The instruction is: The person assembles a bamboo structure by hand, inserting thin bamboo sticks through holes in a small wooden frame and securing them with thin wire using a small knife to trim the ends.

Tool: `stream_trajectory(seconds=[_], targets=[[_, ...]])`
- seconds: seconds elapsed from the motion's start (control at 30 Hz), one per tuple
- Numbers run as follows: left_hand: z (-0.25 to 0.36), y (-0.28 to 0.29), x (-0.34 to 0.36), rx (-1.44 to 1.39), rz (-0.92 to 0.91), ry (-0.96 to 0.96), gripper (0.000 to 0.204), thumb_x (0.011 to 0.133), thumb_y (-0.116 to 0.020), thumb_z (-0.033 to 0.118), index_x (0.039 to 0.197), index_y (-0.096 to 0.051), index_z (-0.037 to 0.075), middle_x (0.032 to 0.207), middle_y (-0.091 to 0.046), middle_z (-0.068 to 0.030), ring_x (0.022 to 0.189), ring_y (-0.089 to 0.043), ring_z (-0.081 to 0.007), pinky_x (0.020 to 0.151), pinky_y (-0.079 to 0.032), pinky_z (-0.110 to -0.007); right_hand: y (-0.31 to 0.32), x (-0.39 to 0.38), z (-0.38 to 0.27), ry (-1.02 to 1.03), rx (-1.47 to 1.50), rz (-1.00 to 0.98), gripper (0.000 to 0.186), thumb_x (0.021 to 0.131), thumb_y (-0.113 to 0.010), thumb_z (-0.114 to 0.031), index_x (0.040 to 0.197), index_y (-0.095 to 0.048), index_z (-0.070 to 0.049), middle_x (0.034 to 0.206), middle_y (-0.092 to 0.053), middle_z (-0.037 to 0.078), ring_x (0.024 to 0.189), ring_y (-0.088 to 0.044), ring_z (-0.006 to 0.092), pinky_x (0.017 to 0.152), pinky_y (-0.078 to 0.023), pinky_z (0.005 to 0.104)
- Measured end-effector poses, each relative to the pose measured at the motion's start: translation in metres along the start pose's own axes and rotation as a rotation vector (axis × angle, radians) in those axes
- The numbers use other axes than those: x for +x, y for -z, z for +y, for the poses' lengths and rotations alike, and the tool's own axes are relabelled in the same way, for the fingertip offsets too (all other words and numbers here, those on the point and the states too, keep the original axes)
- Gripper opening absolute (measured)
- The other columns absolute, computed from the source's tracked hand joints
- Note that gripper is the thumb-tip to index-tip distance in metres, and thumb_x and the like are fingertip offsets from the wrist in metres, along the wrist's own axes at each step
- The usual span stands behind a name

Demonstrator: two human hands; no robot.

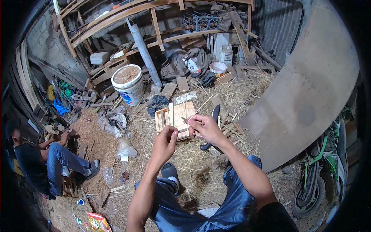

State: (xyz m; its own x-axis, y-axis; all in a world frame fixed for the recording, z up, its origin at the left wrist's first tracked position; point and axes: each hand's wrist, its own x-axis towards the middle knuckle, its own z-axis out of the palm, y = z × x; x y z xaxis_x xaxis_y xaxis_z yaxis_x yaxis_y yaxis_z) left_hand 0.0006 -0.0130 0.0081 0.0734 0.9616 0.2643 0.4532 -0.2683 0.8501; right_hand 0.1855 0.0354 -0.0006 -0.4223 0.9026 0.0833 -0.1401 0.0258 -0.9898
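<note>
My left hand (165, 142) is closed in a pinch, its thumb and forefinger at the lower end of a thin pale strip (201, 105), like straw or split wood. My right hand (206, 129) closes around the same strip higher up. A small dark pointed piece shows at its fingertips; its kind is too small to tell. Beneath and beyond both hands is a low wooden box (185, 110) of light boards, with a slotted section on its left. A long dark blade-like tool (215, 112) stands just beyond my right hand.
Straw covers the ground (201, 166). A large white bucket (127, 83) stands ahead on the left, near a small white tub (218, 69). A curved sheet panel (301, 89) leans on the right above a green motorbike (317, 174). Another person (50, 162) sits at far left.
</note>
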Motion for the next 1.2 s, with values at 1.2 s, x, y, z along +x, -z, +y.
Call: stream_trajectory(seconds=[1.2], targets=[[0.004, 0.014, -0.008, 0.396, 0.021, -0.255, 0.006, 0.086, -0.055, 0.003, 0.092, -0.054, 0.004, 0.083, -0.062, -0.0159, 0.074, -0.06, -0.038, 0.061, -0.048, -0.041, 0.028, 0.011, -0.006, -0.185, 0.189, 0.196, 0.018, 0.092, -0.06, -0.017, 0.093, -0.055, -0.001, 0.07, -0.057, 0.001, 0.045, -0.037, 0.002, 0.036, -0.024, 0.0173]])
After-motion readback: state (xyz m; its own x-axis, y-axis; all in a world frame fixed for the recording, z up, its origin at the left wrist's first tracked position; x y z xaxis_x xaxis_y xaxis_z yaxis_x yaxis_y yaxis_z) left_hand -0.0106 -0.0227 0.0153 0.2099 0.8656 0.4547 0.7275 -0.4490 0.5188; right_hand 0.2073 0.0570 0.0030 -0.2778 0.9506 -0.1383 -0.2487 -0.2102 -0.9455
